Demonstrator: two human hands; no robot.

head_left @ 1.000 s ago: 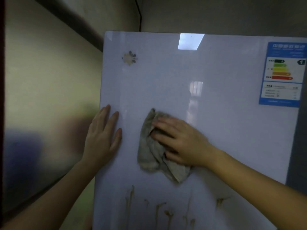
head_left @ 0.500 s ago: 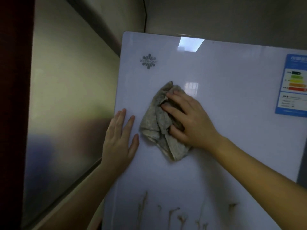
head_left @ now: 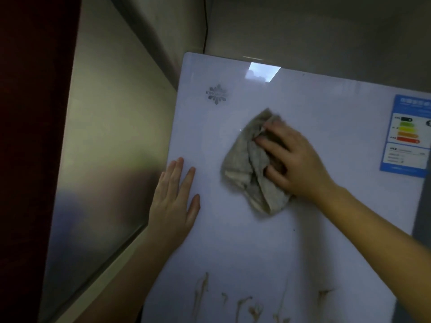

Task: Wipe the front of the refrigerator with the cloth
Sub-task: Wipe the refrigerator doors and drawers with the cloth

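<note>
The right hand (head_left: 296, 164) presses a crumpled grey-beige cloth (head_left: 250, 164) flat against the white refrigerator door (head_left: 326, 229). The fingers (head_left: 268, 145) are spread over the cloth's right half and curl slightly into its folds, pinning it to the door rather than closing round it; the thumb lies lower, tucked against the fabric. Most of the cloth bunches out to the left of the fingers, with one corner pointing up past the fingertips and another hanging down below the heel of the hand. The upper edge of the cloth and the fingertips are blurred.

Well to the left of the cloth and a little lower, the left hand (head_left: 173, 201) lies open and flat on the door, fingers together and pointing up, holding nothing. It sits at the door's left edge, just beside a brushed metal panel (head_left: 105, 159).

Above and left of the cloth is a dark snowflake-like brand logo (head_left: 217, 94); its lettering is too blurred to read. Straight above the cloth, near the door's top edge, a bright window reflection (head_left: 262, 72) shows on the glossy surface. To the right of the pressing hand, at the door's right edge, is a blue energy label (head_left: 407, 136) with coloured bars. Far below the cloth, brown dried drip stains (head_left: 200, 292) run along the lower part of the door.
</note>
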